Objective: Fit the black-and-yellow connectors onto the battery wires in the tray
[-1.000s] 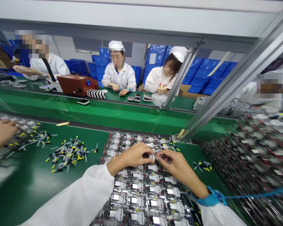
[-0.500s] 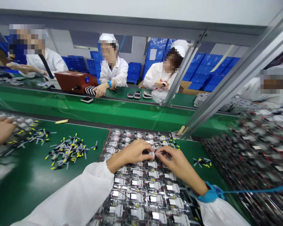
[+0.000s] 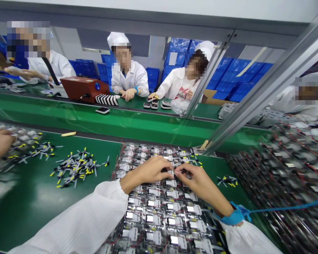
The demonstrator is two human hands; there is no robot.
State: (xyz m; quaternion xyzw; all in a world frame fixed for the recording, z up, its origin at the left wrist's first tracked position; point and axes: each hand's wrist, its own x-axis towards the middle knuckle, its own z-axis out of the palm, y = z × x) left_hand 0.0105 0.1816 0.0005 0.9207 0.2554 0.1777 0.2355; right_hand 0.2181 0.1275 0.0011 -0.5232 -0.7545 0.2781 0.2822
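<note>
Both my hands work over a clear plastic tray filled with rows of small electronic modules, each with a white part, a silvery block and thin red wires. My left hand is bent over the tray's upper middle, thumb and fingers pinched at one module. Facing it, my right hand has its thumb and forefinger pressed together at the same spot. What either pinch holds is too small and too hidden to make out. A blue wrist strap with a cord circles my right wrist.
Loose small parts with yellow tips and grey strips form a pile at left and a smaller one at right. Stacked filled trays rise at right. Another person's hand is at far left. A metal post slants upward; co-workers sit opposite.
My hands stay at the same module with barely any movement. Across the line, one co-worker's hand has drawn back from the striped row, and another reaches to the small devices.
</note>
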